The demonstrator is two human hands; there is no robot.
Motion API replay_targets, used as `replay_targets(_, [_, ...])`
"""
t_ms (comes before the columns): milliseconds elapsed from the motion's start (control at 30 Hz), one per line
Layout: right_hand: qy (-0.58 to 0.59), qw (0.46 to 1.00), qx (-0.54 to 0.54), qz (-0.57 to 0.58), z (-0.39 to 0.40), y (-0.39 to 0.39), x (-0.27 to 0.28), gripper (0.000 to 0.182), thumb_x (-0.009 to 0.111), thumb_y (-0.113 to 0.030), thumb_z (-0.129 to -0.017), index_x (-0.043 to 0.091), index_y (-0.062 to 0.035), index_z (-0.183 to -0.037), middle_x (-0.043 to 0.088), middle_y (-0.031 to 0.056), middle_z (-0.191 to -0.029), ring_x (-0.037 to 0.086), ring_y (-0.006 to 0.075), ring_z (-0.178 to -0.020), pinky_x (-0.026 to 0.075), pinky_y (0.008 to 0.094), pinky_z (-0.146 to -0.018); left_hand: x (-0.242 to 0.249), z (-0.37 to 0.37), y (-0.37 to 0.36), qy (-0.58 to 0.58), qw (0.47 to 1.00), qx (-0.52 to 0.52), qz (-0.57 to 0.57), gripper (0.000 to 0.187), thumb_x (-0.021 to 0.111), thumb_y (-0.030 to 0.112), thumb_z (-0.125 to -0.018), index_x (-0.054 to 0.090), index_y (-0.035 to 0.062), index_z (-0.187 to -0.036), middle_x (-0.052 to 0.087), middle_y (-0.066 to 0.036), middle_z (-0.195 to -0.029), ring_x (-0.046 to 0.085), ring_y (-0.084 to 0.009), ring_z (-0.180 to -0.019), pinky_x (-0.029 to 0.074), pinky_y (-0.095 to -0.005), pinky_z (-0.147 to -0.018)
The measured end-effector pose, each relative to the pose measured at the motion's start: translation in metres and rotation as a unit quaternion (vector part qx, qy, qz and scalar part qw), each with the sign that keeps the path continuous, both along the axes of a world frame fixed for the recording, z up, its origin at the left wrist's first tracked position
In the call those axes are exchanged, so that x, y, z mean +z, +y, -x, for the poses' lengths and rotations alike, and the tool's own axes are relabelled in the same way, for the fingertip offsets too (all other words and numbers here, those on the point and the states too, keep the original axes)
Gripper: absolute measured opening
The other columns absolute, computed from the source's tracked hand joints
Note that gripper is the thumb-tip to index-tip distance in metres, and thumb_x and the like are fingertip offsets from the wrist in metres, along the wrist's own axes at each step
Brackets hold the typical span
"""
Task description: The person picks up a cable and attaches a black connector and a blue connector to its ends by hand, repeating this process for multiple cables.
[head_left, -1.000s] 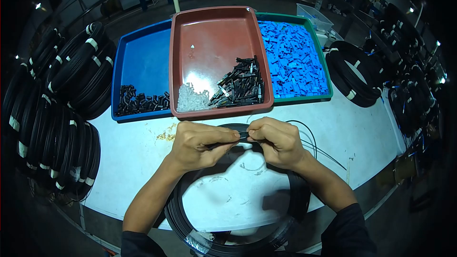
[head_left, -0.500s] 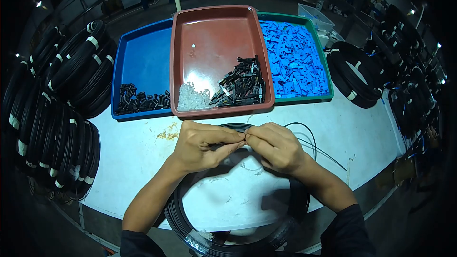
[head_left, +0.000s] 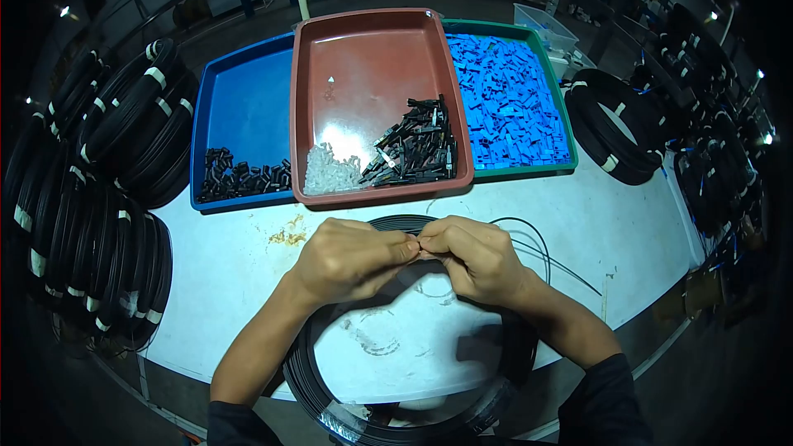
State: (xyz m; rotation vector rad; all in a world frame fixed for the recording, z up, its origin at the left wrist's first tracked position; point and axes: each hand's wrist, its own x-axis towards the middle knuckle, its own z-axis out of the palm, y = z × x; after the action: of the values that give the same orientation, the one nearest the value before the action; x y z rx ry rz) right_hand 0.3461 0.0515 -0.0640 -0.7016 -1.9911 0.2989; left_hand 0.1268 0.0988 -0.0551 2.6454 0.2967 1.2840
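My left hand (head_left: 351, 260) and my right hand (head_left: 475, 256) meet fingertip to fingertip above the far side of a black cable coil (head_left: 301, 363). Both are closed in a pinch. Whatever sits between the fingertips is too small and too covered to make out. The coil lies at the near edge of the white table (head_left: 223, 281), with clear tape around its near part. From behind my right hand a loose black cable end (head_left: 570, 272) loops out to the right over the tabletop.
Beyond my hands stand a blue tray (head_left: 248, 87) with short black pieces (head_left: 239, 175), a red-brown tray (head_left: 376, 54) with clear pieces (head_left: 332, 172) and black connectors (head_left: 417, 149), and a green tray (head_left: 529, 171) of blue parts (head_left: 512, 107). Black coils (head_left: 99, 239) flank the left; another coil (head_left: 615, 128) lies right.
My left hand has turned so its back faces up more and its thumb is tucked under. The pinched fingertips have shifted slightly left and nearer. The view has moved a little.
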Motion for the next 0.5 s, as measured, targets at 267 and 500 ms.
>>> replay_targets(267, [0.003,1.0,-0.017,-0.014,-0.0049,0.0043,-0.0044,0.023,0.065,0.018,-0.072,0.061,0.0024,-0.089,0.066,0.0138,-0.088,0.067,0.0305,-0.076,0.056,0.0379,-0.067,-0.0085,0.0043,0.001,-0.027,0.981,0.045,0.186,0.061,0.088,0.009,-0.077,0.066,0.0037,-0.133,0.079,-0.011,-0.105,0.078,-0.0182,-0.085,0.063,-0.0271,-0.068])
replay_targets(500, [0.019,0.999,-0.017,0.025,-0.0035,0.0063,-0.0043,0.02,0.063,0.02,-0.071,0.062,0.0043,-0.084,0.068,0.014,-0.085,0.071,0.0267,-0.075,0.059,0.0349,-0.066,-0.0055,-0.0011,0.0014,-0.043,0.981,0.035,0.185,0.086,0.091,-0.001,-0.07,0.049,-0.0048,-0.145,0.063,-0.023,-0.136,0.076,-0.0276,-0.096,0.066,-0.0317,-0.079])
